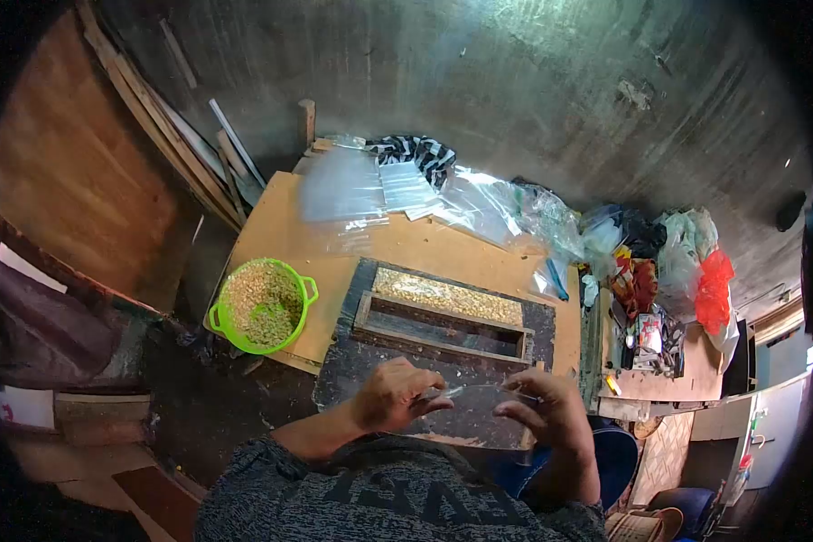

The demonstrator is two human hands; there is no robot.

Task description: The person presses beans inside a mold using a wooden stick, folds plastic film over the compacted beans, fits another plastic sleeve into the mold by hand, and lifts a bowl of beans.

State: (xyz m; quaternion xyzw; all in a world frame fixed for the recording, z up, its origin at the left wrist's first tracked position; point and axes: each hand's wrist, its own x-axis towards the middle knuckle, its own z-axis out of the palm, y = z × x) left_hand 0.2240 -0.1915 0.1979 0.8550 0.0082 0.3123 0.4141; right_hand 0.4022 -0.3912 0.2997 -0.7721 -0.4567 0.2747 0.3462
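My left hand (397, 395) and my right hand (551, 405) are held a short way apart in front of my body, over the near part of a dark board (334, 384). Between them stretches a thin piece of clear plastic (471, 388), perhaps a bag, its edge pinched in the fingers of each hand. Just beyond, a rectangular wooden frame (366, 314) lies on the board. Behind the frame rests a long flat clear pack of pale yellow beans (447, 296). Left of the board, a green colander (305, 312) holds loose beans (251, 294).
Clear plastic sheets (343, 190) and crumpled plastic (488, 203) lie along the table's (275, 212) back edge, near a wall. A cluttered side table (664, 384) with a red plastic bag (714, 289) stands right. Wooden boards (154, 126) lean at left.
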